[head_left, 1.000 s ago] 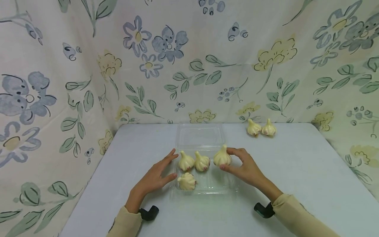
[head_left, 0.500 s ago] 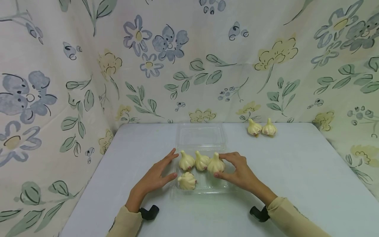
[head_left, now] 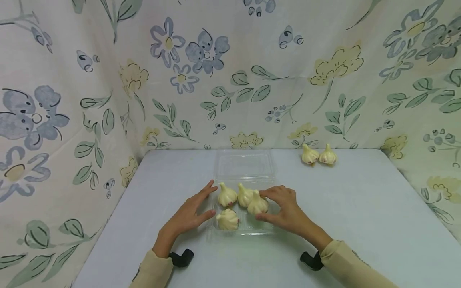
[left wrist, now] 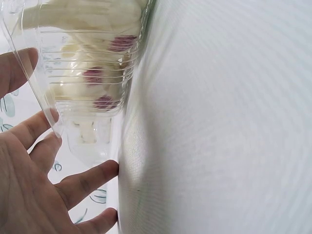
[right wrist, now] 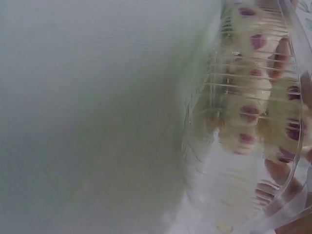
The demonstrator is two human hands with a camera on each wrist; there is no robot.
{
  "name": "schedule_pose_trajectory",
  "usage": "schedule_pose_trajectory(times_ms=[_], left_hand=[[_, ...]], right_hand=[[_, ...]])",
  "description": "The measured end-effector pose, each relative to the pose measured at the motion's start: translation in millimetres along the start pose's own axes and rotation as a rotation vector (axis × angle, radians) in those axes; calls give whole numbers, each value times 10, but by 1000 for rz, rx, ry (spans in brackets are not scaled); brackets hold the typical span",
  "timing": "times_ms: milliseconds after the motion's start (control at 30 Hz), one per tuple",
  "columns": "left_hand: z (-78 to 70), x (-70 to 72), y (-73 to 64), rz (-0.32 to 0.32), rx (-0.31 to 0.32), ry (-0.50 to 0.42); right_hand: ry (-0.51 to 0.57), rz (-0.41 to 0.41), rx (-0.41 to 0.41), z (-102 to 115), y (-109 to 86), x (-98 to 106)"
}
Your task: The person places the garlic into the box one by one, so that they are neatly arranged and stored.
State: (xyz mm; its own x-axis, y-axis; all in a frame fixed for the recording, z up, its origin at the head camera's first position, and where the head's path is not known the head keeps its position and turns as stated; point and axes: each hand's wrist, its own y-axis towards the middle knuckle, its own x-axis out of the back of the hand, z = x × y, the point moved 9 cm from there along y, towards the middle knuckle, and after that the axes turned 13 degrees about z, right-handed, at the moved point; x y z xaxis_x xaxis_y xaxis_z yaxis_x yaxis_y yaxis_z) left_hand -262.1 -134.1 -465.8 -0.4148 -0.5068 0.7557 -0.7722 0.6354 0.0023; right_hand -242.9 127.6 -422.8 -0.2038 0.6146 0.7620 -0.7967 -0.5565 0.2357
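A clear plastic clamshell container (head_left: 248,232) lies with its lid (head_left: 245,165) folded back. Inside stand two garlic bulbs (head_left: 227,196) along the back, and a third garlic bulb (head_left: 227,220) lies at the front left. My right hand (head_left: 286,210) pinches another garlic bulb (head_left: 257,205) between thumb and fingers, above the front right part of the container, partly covering the back bulb behind it. Seen through the ridged wall in the right wrist view, that held bulb (right wrist: 287,126) sits higher than the others. My left hand (head_left: 187,216) has its fingers spread, with fingertips (left wrist: 54,116) at the container's left rim.
Two more garlic bulbs (head_left: 318,156) stand side by side at the back right of the white table (head_left: 360,216). A floral curtain (head_left: 230,80) hangs behind the table and at both sides.
My right hand has carried its garlic bulb leftward and somewhat toward me, from beside the back bulbs to in front of the second one. The left hand has kept its place.
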Motion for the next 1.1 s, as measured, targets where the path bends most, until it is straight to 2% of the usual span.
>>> schedule_pose_trajectory(times_ms=[333, 533, 1100], left_hand=[[-8, 4, 8, 2, 2, 6], [-6, 2, 7, 1, -1, 6], [-29, 10, 11, -14, -21, 15]], right_hand=[[-43, 113, 14, 78, 49, -139], [-96, 183, -35, 74, 85, -231], [-179, 192, -44, 112, 124, -292]])
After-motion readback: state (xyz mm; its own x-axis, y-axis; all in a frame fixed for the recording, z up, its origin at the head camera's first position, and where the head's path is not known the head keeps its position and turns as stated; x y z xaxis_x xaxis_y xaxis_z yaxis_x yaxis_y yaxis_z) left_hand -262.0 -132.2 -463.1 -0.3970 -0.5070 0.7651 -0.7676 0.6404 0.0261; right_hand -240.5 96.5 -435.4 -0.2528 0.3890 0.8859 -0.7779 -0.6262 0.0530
